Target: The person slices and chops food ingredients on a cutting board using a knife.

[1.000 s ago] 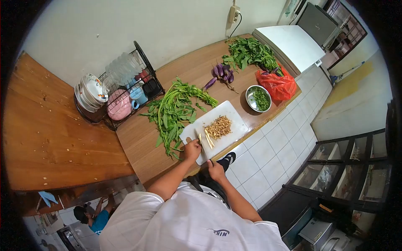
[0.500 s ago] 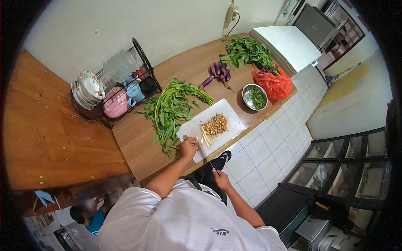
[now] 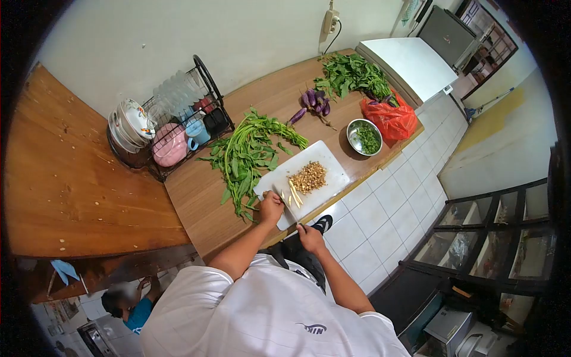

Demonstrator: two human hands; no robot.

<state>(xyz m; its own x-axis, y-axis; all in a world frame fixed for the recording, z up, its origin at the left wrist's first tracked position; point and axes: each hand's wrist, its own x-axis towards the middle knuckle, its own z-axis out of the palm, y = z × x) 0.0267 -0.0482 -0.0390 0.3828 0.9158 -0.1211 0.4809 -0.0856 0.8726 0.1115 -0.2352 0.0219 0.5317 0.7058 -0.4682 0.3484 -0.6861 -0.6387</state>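
Note:
A white cutting board (image 3: 333, 169) lies at the table's front edge. My left hand (image 3: 270, 207) is closed over its near left corner, fingers curled round a piece that is mostly hidden. Beside those fingertips, my right hand (image 3: 310, 238) grips a knife (image 3: 291, 212) by its handle, the thin blade reaching over the board. Several pale cut strips (image 3: 295, 193) lie right of the blade. Behind them is a heap of finely chopped brownish pieces (image 3: 309, 177).
Leafy green stems (image 3: 244, 160) lie behind the board. Purple eggplants (image 3: 313, 104), a steel bowl (image 3: 351, 140) with chopped greens, a red plastic bag (image 3: 392, 122) and more leafy greens (image 3: 354, 74) lie farther right. A dish rack (image 3: 205, 77) stands left. Another person (image 3: 128, 306) is at lower left.
My right hand has risen toward the board, bringing the knife closer to my left fingertips. My left hand stays at the board's near left corner. The whole view has shifted slightly.

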